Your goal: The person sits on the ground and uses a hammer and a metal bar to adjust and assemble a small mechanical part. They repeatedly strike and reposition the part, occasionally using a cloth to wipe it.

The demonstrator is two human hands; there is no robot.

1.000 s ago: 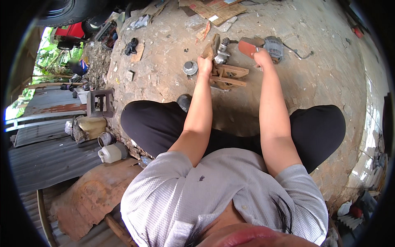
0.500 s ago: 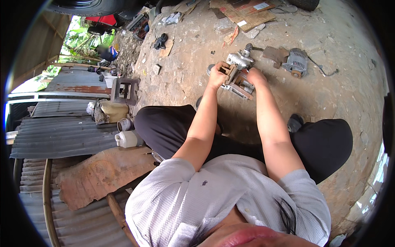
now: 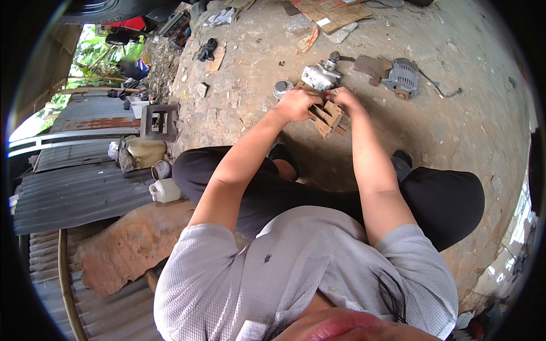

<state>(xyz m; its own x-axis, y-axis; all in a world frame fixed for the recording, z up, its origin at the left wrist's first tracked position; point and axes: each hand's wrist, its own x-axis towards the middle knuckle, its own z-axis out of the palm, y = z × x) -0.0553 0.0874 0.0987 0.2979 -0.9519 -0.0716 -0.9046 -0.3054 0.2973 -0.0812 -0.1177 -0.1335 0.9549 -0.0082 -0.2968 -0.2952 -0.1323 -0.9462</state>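
Observation:
Both of my hands are at a brown, rusty-looking slotted piece (image 3: pixel 326 118) with open channels, held low over the ground between my feet. My left hand (image 3: pixel 297 105) wraps round its left side. The fingers of my right hand (image 3: pixel 347 100) are bent and closed at its upper right edge; their tips are partly hidden. Just beyond the hands lies a silver cast-metal machine part (image 3: pixel 320 77) with a dark knob-like end. A round metal part (image 3: pixel 281 88) sits beside my left hand. What lies under the slotted piece is mostly covered.
Right of the hands lies an alternator (image 3: pixel 404 78) with a cable, beside a flat brown piece (image 3: pixel 372 69). Flattened cardboard (image 3: pixel 333 14) is at the far side. On the left are a stool (image 3: pixel 159 121), a white jug (image 3: pixel 165 190) and corrugated sheets (image 3: pixel 79 190).
The slotted piece has turned and come nearer to me, now covering the silver rails seen before. My left forearm has swung outward to the left. The view has shifted slightly.

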